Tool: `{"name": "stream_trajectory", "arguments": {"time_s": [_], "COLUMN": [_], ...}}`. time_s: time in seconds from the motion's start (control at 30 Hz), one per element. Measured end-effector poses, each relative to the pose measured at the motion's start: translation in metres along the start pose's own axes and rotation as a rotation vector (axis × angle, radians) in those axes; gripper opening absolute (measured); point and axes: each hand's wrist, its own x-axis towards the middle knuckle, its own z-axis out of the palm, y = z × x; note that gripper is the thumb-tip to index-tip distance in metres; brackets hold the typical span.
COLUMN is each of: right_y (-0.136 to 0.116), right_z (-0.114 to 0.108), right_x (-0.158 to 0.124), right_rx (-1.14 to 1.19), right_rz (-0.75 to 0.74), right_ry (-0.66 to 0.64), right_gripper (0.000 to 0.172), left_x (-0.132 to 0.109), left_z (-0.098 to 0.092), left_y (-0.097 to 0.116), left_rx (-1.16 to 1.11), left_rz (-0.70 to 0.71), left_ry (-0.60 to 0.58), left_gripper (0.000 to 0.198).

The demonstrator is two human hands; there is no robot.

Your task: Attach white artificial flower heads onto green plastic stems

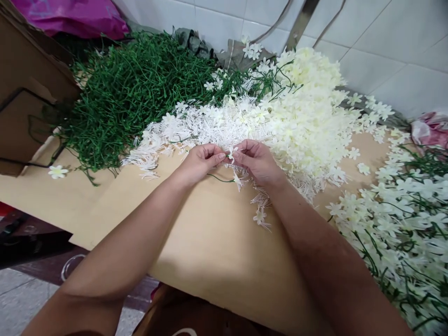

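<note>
My left hand [203,161] is closed in a pinch, with a bit of green artificial stem showing at its fingertips. Facing it, my right hand [257,161] pinches a small white artificial flower [231,155]. The fingertips of both hands nearly meet at this flower, and the exact join of stem and flower is too small to make out. Just below them, a green stem [220,179] with white strands at its end lies on the brown board [210,224]. Behind my hands spreads a heap of white stamen-like strands [210,123].
Green stems [140,88] are piled at the back left, beside a cardboard box [31,93]. Cream petals [308,107] are heaped at the back right. Flowers on stems [402,224] cover the right side. A tiled wall [367,42] stands behind; a pink bag [70,16] lies back left.
</note>
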Motion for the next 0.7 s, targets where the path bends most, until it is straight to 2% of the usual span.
{"name": "stream_trajectory", "arguments": {"time_s": [0.23, 0.47, 0.7], "right_y": [0.0, 0.009, 0.011], "right_z": [0.006, 0.012, 0.012], "right_x": [-0.005, -0.009, -0.009], "right_rx": [-0.251, -0.295, -0.237], "right_rz": [-0.126, -0.14, -0.119], "right_ry": [0.08, 0.096, 0.11], "right_gripper": [0.046, 0.038, 0.036], "left_x": [-0.001, 0.003, 0.002], "left_z": [-0.001, 0.0, -0.001], "left_y": [0.002, 0.004, 0.01], "left_rx": [-0.071, 0.054, 0.085], "left_rz": [-0.025, -0.037, -0.082], "left_ry": [-0.008, -0.002, -0.04], "left_gripper": [0.039, 0.023, 0.021]}}
